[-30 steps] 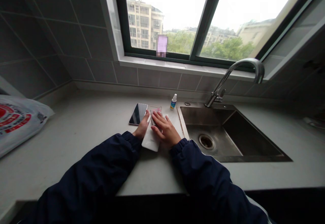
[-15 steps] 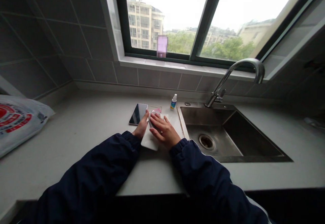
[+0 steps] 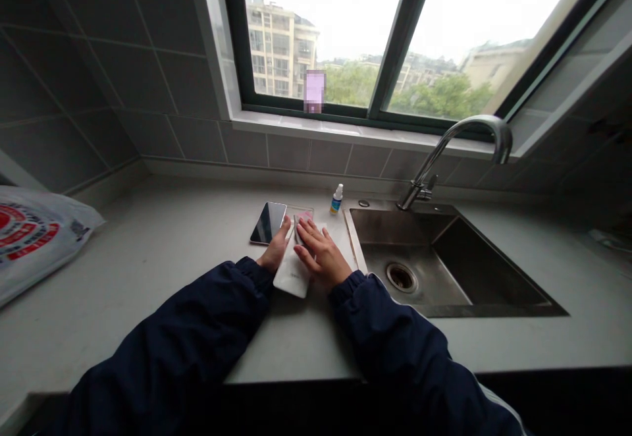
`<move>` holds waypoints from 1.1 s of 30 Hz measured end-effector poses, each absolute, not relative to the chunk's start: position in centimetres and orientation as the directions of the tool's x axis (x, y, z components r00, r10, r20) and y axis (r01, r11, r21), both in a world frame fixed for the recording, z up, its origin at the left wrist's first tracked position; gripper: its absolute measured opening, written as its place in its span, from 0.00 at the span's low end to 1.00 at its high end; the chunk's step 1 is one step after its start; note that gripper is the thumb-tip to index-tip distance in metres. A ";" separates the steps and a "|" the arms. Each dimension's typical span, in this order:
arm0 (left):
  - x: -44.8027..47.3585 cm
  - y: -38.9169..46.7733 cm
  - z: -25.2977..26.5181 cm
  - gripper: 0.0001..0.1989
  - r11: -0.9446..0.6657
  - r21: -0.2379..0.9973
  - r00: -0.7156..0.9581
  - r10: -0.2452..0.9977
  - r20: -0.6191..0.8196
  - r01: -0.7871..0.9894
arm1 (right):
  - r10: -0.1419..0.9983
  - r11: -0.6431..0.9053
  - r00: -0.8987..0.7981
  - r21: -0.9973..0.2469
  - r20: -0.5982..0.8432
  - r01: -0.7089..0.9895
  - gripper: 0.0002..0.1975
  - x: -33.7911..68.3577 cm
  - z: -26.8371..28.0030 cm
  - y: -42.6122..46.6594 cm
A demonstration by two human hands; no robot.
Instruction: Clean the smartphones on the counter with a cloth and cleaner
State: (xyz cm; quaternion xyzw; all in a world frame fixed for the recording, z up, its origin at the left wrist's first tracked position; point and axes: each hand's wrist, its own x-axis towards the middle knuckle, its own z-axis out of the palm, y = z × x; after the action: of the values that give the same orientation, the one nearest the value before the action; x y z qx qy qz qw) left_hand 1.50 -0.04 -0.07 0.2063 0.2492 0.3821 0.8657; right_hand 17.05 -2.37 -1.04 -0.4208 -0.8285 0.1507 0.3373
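My left hand is closed round the left edge of a white phone, thumb along its side. The phone is tilted above the counter, back facing up, with a small faint marking near its lower end. Across its upper part lies my right hand, fingers stretched out flat and touching it. A dark grey patch shows beside the right fingertips; I cannot tell whether it belongs to the phone. Whatever is under the right palm is hidden. Just left of my hands, another phone with a dark screen rests on the counter.
A clear flat case with a pink patch lies behind my hands. Beyond it stands a small white-capped spray bottle. A steel sink with a curved tap is to the right. At far left sits a plastic bag on the counter.
My right hand has shifted slightly over the white phone, and more of the phone's lower back now shows. My left hand keeps its hold. The other things stay where they were.
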 end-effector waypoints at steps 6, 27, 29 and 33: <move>1.2 0.1 0.2 0.40 0.620 0.590 0.592 0.757 -0.276 -0.518 | 0.769 0.634 -0.353 -0.563 0.533 0.531 0.18 17.1 -1.0 -2.8; 1.4 0.4 -0.5 0.37 0.602 0.563 0.596 0.771 -0.225 -0.566 | 0.781 0.622 -0.408 -0.527 0.474 0.579 0.25 17.2 -0.8 -2.7; 1.5 0.3 -0.2 0.38 0.588 0.557 0.573 0.787 -0.228 -0.586 | 0.747 0.664 -0.434 -0.519 0.504 0.539 0.24 17.2 -0.7 -3.0; 1.8 0.2 -0.6 0.36 0.556 0.535 0.559 0.810 -0.178 -0.636 | 0.679 0.734 -0.514 -0.479 0.524 0.482 0.24 17.0 -0.5 -3.3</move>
State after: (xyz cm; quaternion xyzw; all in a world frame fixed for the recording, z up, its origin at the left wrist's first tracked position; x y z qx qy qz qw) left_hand 1.84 0.15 -0.56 0.2103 0.2072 0.4215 0.8574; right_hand 17.02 -3.30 -0.53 -0.3379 -0.8591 0.1374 0.3591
